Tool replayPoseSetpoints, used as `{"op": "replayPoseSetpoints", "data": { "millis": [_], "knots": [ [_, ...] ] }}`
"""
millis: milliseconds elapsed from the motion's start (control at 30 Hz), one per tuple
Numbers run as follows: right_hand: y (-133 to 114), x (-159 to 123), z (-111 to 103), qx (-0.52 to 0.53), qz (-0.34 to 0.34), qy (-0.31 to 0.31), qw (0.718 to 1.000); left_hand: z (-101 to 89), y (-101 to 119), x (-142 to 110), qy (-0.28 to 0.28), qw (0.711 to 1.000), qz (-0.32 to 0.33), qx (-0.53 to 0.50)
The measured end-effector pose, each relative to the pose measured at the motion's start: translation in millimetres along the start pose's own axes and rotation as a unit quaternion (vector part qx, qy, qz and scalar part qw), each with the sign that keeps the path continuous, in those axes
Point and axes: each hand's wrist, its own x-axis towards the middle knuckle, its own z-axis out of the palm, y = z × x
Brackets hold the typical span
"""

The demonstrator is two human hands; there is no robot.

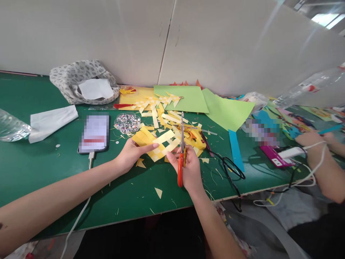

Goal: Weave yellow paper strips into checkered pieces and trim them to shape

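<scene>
At centre, the left hand (129, 154) pinches the woven yellow paper strips (156, 154) just left of orange-handled metal scissors (180, 173), gripped pointing far by the right hand (192, 171).

Pale and deeper yellow checks were seen on the woven paper (155, 155), orange-red on the scissor handle (180, 173), green on the tabletop (121, 198); the whitish cloth bag (63, 81) was patterned with grey motifs.

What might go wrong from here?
The scissors in the right hand stand close to the woven yellow paper, so a slip might nick it. The white cable passes under the left forearm; a snag could tug the phone.
</scene>
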Motion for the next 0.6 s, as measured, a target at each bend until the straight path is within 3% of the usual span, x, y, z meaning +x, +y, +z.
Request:
{"op": "replayPoseSetpoints", "data": {
  "millis": [333, 500, 600],
  "knots": [
    [8.2, -1.5, -4.5, 0.109, 0.023, 0.018, 0.994, 0.6, 1.2, -1.4, -0.028, 0.997, -0.039, 0.06],
    [4.9, -2.3, -5.5, 0.107, 0.017, 0.043, 0.993, 0.9, 3.8, -1.9, -0.023, 0.997, -0.03, 0.071],
    [-1.4, -1.9, -4.5, 0.107, 0.003, 0.065, 0.992, 2.1, 3.5, -3.8, -0.058, 0.996, -0.026, 0.063]
  ]
}}
